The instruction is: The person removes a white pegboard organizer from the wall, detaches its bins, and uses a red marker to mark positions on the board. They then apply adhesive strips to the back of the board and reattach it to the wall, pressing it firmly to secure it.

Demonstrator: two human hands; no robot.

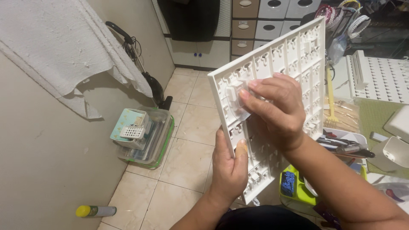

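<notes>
I hold a white plastic pegboard panel [294, 55] up in front of me, its ribbed back side facing me. My left hand [228, 164] grips its lower left edge, thumb on the face. My right hand [277, 108] presses a small clear-and-white adhesive hook piece [235, 97] against the panel's upper left area with thumb and fingertips.
A second white pegboard [377, 79] lies on the table at right, beside a white cup [398, 151] and a tray of pens [345, 142]. On the tiled floor: a lidded clear container [147, 136], a yellow-capped tube [96, 211], a green box [294, 185]. Drawers stand at the back.
</notes>
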